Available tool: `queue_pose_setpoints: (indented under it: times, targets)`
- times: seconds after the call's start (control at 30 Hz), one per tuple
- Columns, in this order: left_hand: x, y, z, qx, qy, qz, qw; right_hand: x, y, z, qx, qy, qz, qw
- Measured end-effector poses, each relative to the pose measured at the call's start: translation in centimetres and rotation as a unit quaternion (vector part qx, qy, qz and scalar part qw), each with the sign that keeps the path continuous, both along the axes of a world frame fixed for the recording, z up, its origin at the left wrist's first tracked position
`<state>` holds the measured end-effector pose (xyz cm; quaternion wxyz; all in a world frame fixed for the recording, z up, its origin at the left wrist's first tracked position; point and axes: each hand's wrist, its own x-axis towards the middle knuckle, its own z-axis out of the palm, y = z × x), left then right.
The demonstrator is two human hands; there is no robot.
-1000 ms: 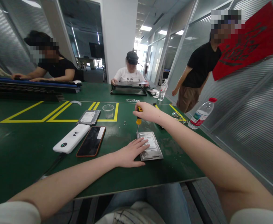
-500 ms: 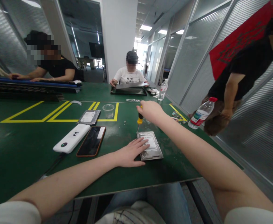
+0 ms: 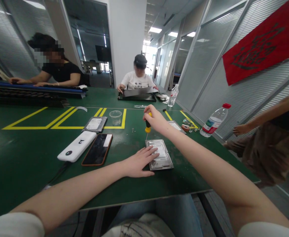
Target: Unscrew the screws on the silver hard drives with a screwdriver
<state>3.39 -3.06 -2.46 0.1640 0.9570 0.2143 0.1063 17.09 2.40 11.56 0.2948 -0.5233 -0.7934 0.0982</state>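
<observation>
A silver hard drive (image 3: pixel 163 158) with a white label lies on the green table (image 3: pixel 124 191) in front of me. My left hand (image 3: pixel 140 162) rests on its left side, fingers spread over the label. My right hand (image 3: pixel 154 119) is wrapped round a yellow and black screwdriver (image 3: pixel 147 128), held upright with its tip at the drive's far left corner. Several tiny screws (image 3: pixel 133 130) lie just beyond and left of the drive. Another hard drive (image 3: pixel 95 124) sits at the left, and a third (image 3: pixel 176 125) is partly hidden behind my right forearm.
On the left are a phone (image 3: pixel 97 149), a white power bank (image 3: pixel 77 146) with a cable, and a clear cup (image 3: pixel 115 117). Bottles (image 3: pixel 213 120) (image 3: pixel 173 95) stand on the right. Two people sit across the table; another stands at the right edge.
My right hand has shifted slightly on the screwdriver, its wrist lower and bent. The standing person at the right has moved nearer and further right. My left hand stays on the drive.
</observation>
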Motion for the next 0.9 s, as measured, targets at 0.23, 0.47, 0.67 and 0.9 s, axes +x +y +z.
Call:
queue_pose_setpoints:
  times: [0.23,0.47,0.67,0.9]
  targets:
    - [0.0,0.1,-0.1,0.002,-0.008,-0.003,1.000,0.1,-0.9,1.9,0.025,-0.240,-0.142,0.960]
    - [0.0,-0.1,0.1,0.003,-0.003,-0.001,1.000,0.5,-1.4,1.9,0.006,-0.142,0.022,0.990]
    - [0.0,-0.1,0.3,0.000,0.009,0.003,1.000,0.4,0.0,-0.6,0.005,0.037,0.002,0.999]
    - [0.0,-0.1,0.3,0.004,0.014,0.002,1.000,0.1,0.3,-0.2,0.039,-0.074,-0.086,0.993]
